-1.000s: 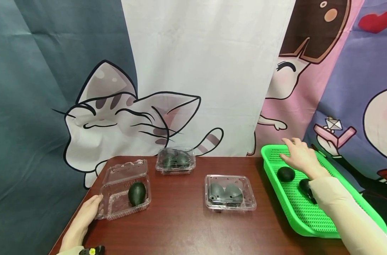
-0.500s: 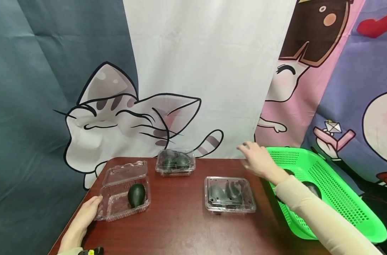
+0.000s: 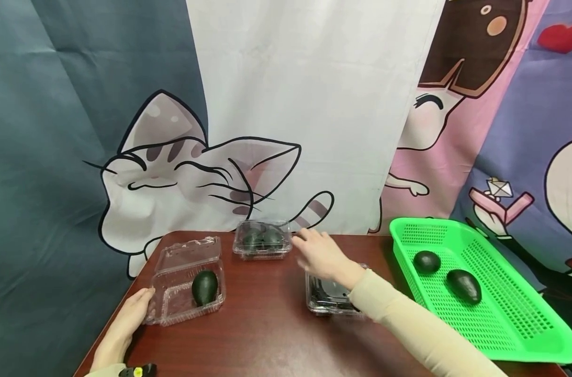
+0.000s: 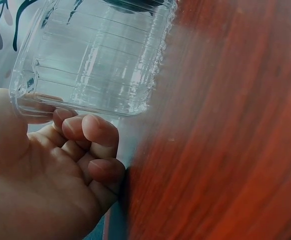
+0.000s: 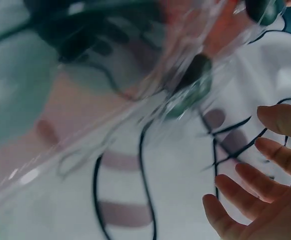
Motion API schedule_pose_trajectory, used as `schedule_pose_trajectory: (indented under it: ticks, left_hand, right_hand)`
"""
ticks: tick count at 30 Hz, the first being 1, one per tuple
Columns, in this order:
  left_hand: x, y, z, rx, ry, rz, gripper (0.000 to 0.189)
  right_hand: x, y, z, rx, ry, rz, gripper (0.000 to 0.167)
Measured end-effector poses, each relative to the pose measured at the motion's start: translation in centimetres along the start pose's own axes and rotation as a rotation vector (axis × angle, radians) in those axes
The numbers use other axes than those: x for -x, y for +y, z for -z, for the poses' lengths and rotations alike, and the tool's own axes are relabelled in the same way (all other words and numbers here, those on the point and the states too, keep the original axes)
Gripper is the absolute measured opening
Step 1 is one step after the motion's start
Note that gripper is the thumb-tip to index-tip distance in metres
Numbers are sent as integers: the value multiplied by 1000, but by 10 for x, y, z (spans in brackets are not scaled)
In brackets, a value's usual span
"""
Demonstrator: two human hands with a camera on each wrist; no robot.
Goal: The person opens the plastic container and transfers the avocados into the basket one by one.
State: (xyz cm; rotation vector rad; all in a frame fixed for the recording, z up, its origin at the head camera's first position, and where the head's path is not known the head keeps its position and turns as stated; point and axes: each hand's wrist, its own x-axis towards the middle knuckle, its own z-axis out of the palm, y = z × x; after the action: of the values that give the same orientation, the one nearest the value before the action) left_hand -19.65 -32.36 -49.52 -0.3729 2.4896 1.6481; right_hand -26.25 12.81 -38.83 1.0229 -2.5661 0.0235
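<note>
My left hand grips the near-left edge of an open clear plastic clamshell container. In the left wrist view its curled fingers meet the container's rim. One dark green avocado lies in the right side of that container. My right hand, empty with fingers spread, passes over a closed clamshell container and partly covers it. In the right wrist view the hand is clear of the plastic. A second closed clamshell at the back holds dark avocados.
A green plastic basket stands at the right of the table, with a rounder avocado and a longer avocado inside. The brown wooden table ends at a cartoon-printed curtain behind.
My right hand has moved left from above the green basket, past its rim, to above the middle closed clamshell. The left hand stays on the open container.
</note>
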Motion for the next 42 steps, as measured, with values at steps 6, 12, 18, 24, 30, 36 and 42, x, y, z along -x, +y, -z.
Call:
schedule_pose_trajectory:
  ticks: [6, 12, 18, 24, 30, 36, 42]
  left_hand:
    - [1, 1, 5, -47, 7, 10, 38]
    - [1, 1, 5, -30, -2, 24, 37]
    - [0, 2, 4, -23, -2, 18, 36]
    - [0, 3, 3, -37, -1, 6, 36]
    - [0, 3, 2, -25, 0, -3, 36]
    - [1, 2, 0, 6, -8, 1, 35]
    - [0, 0, 0, -6, -7, 16, 36]
  right_hand:
    - [-22, -36, -12, -7, -23, 50, 37]
    - [-37, -66, -22, -17, -27, 93, 37]
    - [-48, -85, -31, -47, -10, 126, 39]
    - [-58, -104, -37, -62, -26, 129, 38]
    - [-69, -125, -43, -71, -44, 121, 38]
    - [-79, -143, -52, -114, -78, 106, 39]
    - [-89, -151, -64, -157, -116, 74, 40]
